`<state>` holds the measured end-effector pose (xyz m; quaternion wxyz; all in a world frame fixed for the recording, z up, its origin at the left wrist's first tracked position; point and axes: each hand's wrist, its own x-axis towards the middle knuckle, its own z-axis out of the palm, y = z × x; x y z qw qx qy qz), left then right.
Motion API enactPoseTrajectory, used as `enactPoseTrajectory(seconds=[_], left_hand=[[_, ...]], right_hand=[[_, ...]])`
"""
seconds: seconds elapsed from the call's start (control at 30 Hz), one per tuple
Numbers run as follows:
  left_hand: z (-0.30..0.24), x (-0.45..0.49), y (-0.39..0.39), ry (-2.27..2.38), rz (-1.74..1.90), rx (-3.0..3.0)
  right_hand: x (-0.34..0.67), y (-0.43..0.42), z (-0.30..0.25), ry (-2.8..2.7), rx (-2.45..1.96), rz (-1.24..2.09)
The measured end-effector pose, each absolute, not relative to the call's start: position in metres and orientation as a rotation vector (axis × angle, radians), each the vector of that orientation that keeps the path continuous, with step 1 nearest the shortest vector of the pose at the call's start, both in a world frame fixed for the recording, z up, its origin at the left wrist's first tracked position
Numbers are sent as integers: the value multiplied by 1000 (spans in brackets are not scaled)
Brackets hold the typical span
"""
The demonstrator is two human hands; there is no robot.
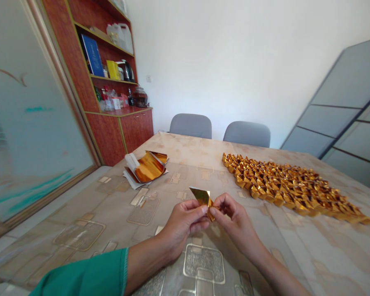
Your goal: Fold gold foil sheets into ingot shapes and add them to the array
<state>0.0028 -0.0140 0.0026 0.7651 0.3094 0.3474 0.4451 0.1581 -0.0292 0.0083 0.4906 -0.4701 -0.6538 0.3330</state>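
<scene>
A small piece of gold foil paper (pixel 202 197), partly folded, is held just above the table between both hands. My left hand (pixel 181 224) pinches its lower left side with thumb and fingers closed. My right hand (pixel 234 218) pinches the folded right end, fingers curled. A green sleeve covers my left forearm. To the right lies a large spread of several folded gold paper pieces (pixel 290 187) in rows on the table (pixel 80 213).
A stack of flat gold and white sheets (pixel 146 167) lies at the table's left. Two grey chairs (pixel 218 129) stand at the far edge. A red wooden cabinet (pixel 117 82) with bottles and a kettle stands at the back left.
</scene>
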Motion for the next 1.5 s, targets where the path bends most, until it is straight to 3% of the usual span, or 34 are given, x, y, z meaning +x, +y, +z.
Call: enactPoseTrajectory(seconds=[0.53,1.07,1.27,1.5], left_hand=[[-4,1,-9,677,1046,670],[-3,0,-5,747,993,797],[-3,-1,-3,670,1003,700],[-7,1,-2,671,955,658]], right_hand=[[162,-25,2,-1505,-1130,984],[161,-27,1,-1514,-1163,863],[160,-26,-3,-1536,-1112,1043],[154,-28,-6,-1578,-1252,806]])
